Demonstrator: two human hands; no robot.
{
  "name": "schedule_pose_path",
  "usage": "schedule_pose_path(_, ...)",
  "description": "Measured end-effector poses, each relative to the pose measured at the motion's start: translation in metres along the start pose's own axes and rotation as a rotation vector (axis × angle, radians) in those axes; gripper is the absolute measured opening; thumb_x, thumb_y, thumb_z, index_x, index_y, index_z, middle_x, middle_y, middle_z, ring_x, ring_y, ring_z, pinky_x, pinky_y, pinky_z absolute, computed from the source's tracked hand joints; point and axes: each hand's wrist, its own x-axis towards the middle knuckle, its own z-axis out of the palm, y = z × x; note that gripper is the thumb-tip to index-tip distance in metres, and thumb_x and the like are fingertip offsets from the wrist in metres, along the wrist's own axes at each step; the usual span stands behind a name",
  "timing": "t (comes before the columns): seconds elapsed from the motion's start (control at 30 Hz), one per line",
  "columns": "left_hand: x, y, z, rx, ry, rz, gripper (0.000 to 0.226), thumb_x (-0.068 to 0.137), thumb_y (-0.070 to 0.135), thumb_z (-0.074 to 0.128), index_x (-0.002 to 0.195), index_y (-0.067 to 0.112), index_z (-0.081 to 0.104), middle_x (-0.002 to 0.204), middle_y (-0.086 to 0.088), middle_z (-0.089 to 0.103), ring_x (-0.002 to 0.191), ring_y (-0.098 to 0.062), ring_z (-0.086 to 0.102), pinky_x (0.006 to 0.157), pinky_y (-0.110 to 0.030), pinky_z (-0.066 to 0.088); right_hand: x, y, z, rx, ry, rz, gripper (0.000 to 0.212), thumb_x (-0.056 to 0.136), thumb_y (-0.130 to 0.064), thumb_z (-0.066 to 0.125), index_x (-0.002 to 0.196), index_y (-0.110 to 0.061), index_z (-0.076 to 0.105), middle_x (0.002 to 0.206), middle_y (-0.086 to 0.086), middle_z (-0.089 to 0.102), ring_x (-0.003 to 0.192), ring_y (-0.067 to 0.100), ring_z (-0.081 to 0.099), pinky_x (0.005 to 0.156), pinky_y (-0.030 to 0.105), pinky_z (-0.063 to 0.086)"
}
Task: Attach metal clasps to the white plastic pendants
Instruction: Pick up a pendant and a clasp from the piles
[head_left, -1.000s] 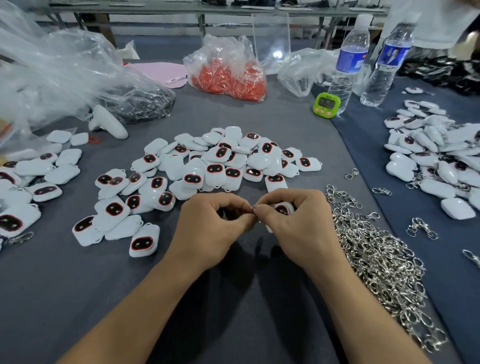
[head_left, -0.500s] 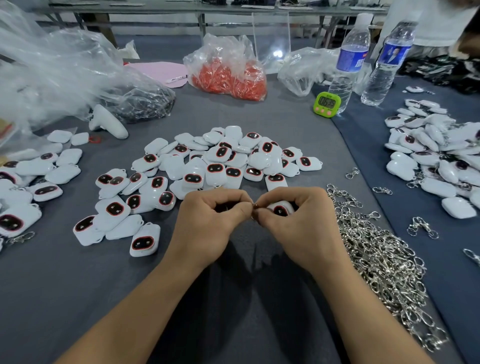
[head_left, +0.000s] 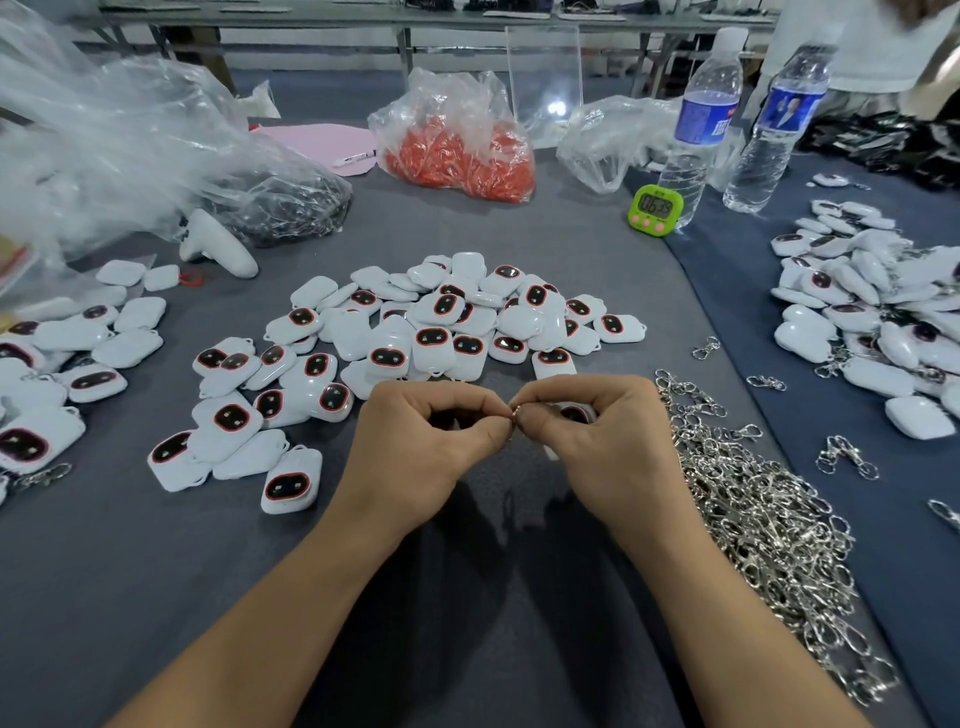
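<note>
Head view looks down on a grey cloth-covered table (head_left: 467, 613) where both hands meet at the centre, fingertips touching. The left hand (head_left: 421, 441) has its fingers curled, with thumb and forefinger pinched on a metal clasp (head_left: 513, 414), of which only a small ring shows between the two hands. The right hand (head_left: 610, 447) is curled round a white pendant (head_left: 575, 413), whose dark, red-rimmed face peeks out under the fingers, and its thumb and forefinger press against the same ring. Whether the ring is already through the pendant's loop cannot be told. Just beyond the hands lies a loose pile of pendants (head_left: 441, 322), some face up, some face down. A long heap of clasps (head_left: 753, 519) runs along the table just right of the right hand. More pendants lie at the left edge (head_left: 67, 358), and another batch (head_left: 872, 312) sits on the blue cloth at the right, several with clasps beside them. Farther back stand a green timer (head_left: 655, 209), two water bottles (head_left: 702, 130) and a plastic bag of red pieces (head_left: 457, 150).
</note>
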Motion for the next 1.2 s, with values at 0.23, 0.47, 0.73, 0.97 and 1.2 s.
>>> schedule_pose_path(0.23,-0.001,0.003,0.000,0.071,0.009,0.076,0.011,0.069,0.021,0.076,0.073,0.031,0.078,0.066,0.012,0.070,0.054,0.000,0.055,0.052,-0.011,0.041,0.001,0.001,0.001,0.040,-0.036,0.068,0.026,0.082,-0.009,0.082,0.076,-0.034,0.080,0.073,-0.011,0.077,0.073,0.009,0.073,0.077,0.036,0.062)
schedule_pose_path(0.47,-0.005,0.009,0.001,0.082,0.037,0.036,0.007,0.069,0.025,0.070,0.069,0.030,0.076,0.063,0.007,0.070,0.055,-0.003,0.058,0.051,-0.017,0.047,0.001,0.001,0.002,0.078,-0.077,0.090,0.016,0.081,-0.012,0.080,0.079,-0.028,0.081,0.072,-0.006,0.077,0.072,0.011,0.073,0.074,0.036,0.061)
schedule_pose_path(0.73,-0.001,0.001,-0.016,0.816,0.070,0.310,0.004,0.077,0.016,0.079,0.077,0.019,0.076,0.072,0.007,0.067,0.073,-0.016,0.058,0.069,-0.032,0.047,0.005,0.007,0.001,0.151,-0.068,0.262,0.011,0.087,-0.016,0.076,0.090,-0.026,0.080,0.062,-0.004,0.066,0.049,0.010,0.052,0.050,0.018,0.041)
schedule_pose_path(0.97,0.003,0.000,-0.006,0.730,-0.206,0.295,0.008,0.080,0.020,0.079,0.088,0.022,0.080,0.080,0.007,0.069,0.081,-0.015,0.056,0.072,-0.031,0.042,0.003,0.010,-0.004,-0.060,-0.077,0.143,0.026,0.080,-0.016,0.077,0.095,-0.032,0.064,0.077,-0.001,0.073,0.060,0.011,0.060,0.065,0.035,0.053)
schedule_pose_path(1.2,0.003,0.000,-0.008,0.625,-0.243,0.247,0.016,0.081,0.018,0.078,0.095,0.025,0.081,0.083,0.010,0.068,0.083,-0.011,0.054,0.074,-0.031,0.043,0.005,0.011,-0.004,-0.086,-0.124,0.118,0.021,0.086,-0.011,0.072,0.089,-0.032,0.076,0.072,-0.005,0.073,0.052,0.002,0.053,0.056,0.024,0.047)
